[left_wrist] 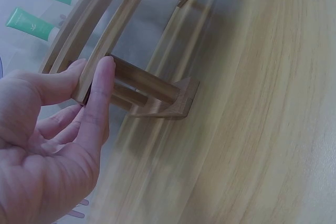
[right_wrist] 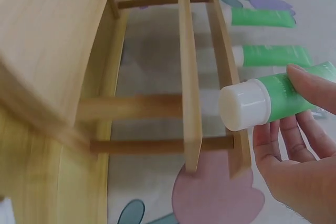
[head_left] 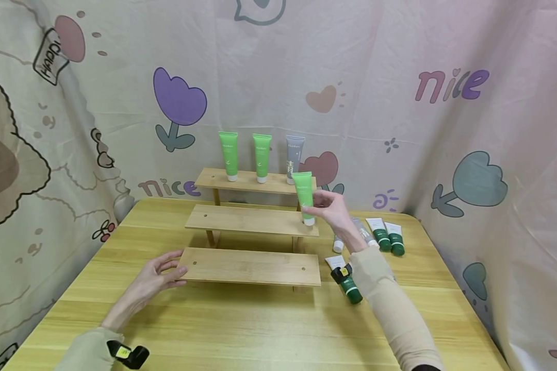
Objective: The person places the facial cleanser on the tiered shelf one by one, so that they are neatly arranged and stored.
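A three-step wooden display stand (head_left: 250, 266) stands on the table. My left hand (head_left: 155, 274) pinches the left end of its lowest step, thumb on one face and fingers on the other, as the left wrist view shows. My right hand (head_left: 335, 214) holds a light green squeeze tube (head_left: 304, 189) between thumb and fingers. The tube is upright, its white cap (right_wrist: 245, 104) down, at the right end of the middle step (head_left: 250, 219). On the top step stand two more green tubes (head_left: 229, 154) and a grey-blue tube (head_left: 294, 154), all on their caps.
Right of the stand, a dark green and white tube (head_left: 351, 289) lies on the table (head_left: 241, 330). Farther back lie two similar tubes (head_left: 396, 242) and grey-blue ones (head_left: 363, 232), partly behind my right forearm. A printed curtain (head_left: 376, 103) hangs behind and along both sides.
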{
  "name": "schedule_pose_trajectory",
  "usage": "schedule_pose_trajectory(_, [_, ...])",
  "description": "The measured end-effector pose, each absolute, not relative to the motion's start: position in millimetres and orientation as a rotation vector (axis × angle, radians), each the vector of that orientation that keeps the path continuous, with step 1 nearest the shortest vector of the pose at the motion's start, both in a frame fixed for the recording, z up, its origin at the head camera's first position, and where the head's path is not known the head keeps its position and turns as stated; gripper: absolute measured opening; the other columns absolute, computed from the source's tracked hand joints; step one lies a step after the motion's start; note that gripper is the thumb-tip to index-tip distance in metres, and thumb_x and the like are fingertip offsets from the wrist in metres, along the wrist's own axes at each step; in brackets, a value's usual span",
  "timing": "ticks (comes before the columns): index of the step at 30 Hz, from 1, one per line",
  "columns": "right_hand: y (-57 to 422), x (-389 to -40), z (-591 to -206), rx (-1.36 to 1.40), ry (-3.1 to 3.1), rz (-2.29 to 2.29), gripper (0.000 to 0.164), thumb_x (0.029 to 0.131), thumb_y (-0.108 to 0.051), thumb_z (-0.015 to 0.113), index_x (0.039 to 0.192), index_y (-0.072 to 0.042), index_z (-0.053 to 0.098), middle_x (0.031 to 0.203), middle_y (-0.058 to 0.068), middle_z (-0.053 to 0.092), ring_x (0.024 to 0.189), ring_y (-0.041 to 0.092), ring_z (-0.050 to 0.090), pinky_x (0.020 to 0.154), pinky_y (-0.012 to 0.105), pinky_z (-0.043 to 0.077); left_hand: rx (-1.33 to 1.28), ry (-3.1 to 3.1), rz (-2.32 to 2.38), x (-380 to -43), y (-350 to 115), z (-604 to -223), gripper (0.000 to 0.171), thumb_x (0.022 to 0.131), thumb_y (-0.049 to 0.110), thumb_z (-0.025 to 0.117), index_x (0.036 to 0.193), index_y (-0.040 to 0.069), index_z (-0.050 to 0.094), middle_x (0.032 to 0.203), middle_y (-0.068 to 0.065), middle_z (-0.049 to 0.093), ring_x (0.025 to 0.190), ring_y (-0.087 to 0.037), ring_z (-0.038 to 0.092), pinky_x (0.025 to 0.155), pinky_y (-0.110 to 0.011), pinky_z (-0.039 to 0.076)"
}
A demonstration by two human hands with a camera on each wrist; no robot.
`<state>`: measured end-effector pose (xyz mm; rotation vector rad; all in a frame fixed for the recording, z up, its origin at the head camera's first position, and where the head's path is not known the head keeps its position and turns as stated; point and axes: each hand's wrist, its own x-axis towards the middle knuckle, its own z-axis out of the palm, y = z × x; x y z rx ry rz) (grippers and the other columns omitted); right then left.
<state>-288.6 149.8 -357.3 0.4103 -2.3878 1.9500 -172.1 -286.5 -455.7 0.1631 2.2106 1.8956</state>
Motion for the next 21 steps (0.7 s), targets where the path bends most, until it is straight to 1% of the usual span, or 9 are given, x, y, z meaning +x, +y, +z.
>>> schedule_pose_trajectory(5, [133, -292, -353, 0.433, -2.349, 2.031, 0.045, 0.081, 0.003, 0.079, 0.124, 0.007, 0.065, 0.093, -0.001, 0.072, 0.087, 0.011, 0.067, 0.083, 0.02, 0.058, 0.161, 2.21, 1.895, -172, -287, -456, 0.073, 0.102, 0.01, 0.059, 0.155, -0.012, 0.015, 0.127, -0.02, 0.047, 0.097, -0.007, 0.067, 0.091, -0.031, 0.065])
schedule_pose_trajectory(8, [124, -295, -352, 0.436, -2.347, 2.059, 0.047, 0.081, 0.003, 0.078, 0.125, 0.006, 0.064, 0.092, -0.002, 0.072, 0.086, 0.01, 0.066, 0.084, 0.019, 0.057, 0.161, 2.208, 1.895, -173, -287, -456, 0.073, 0.102, 0.01, 0.059, 0.155, -0.012, 0.015, 0.129, -0.022, 0.045, 0.097, -0.007, 0.067, 0.091, -0.031, 0.065])
schedule_pose_trajectory(12, [111, -298, -350, 0.438, -2.357, 2.061, 0.043, 0.081, 0.003, 0.079, 0.122, 0.005, 0.066, 0.088, -0.005, 0.071, 0.084, 0.009, 0.065, 0.08, 0.02, 0.057, 0.161, 2.206, 1.897, -173, -287, -456, 0.073, 0.101, 0.009, 0.06, 0.155, -0.012, 0.015, 0.127, -0.02, 0.046, 0.097, -0.007, 0.067, 0.092, -0.031, 0.065])
schedule_pose_trajectory(16, [100, -302, -348, 0.442, -2.356, 2.08, 0.042, 0.081, 0.003, 0.078, 0.12, 0.004, 0.066, 0.087, -0.007, 0.071, 0.083, 0.009, 0.066, 0.078, 0.021, 0.058, 0.158, 2.201, 1.899, -173, -286, -456, 0.074, 0.101, 0.009, 0.059, 0.155, -0.013, 0.014, 0.128, -0.021, 0.045, 0.097, -0.007, 0.066, 0.093, -0.033, 0.065])
schedule_pose_trajectory(18, [94, -304, -347, 0.439, -2.353, 2.094, 0.042, 0.081, 0.004, 0.078, 0.121, 0.003, 0.066, 0.09, -0.007, 0.071, 0.084, 0.009, 0.067, 0.08, 0.022, 0.058, 0.158, 2.201, 1.899, -173, -286, -456, 0.074, 0.101, 0.009, 0.059, 0.155, -0.013, 0.014, 0.131, -0.024, 0.043, 0.098, -0.006, 0.066, 0.093, -0.032, 0.065])
schedule_pose_trajectory(21, [86, -306, -345, 0.437, -2.348, 2.096, 0.043, 0.08, 0.005, 0.078, 0.122, 0.003, 0.066, 0.096, -0.002, 0.073, 0.087, 0.01, 0.067, 0.085, 0.023, 0.059, 0.156, 2.206, 1.897, -173, -286, -456, 0.074, 0.101, 0.009, 0.059, 0.155, -0.012, 0.014, 0.133, -0.027, 0.042, 0.098, -0.006, 0.066, 0.091, -0.03, 0.065])
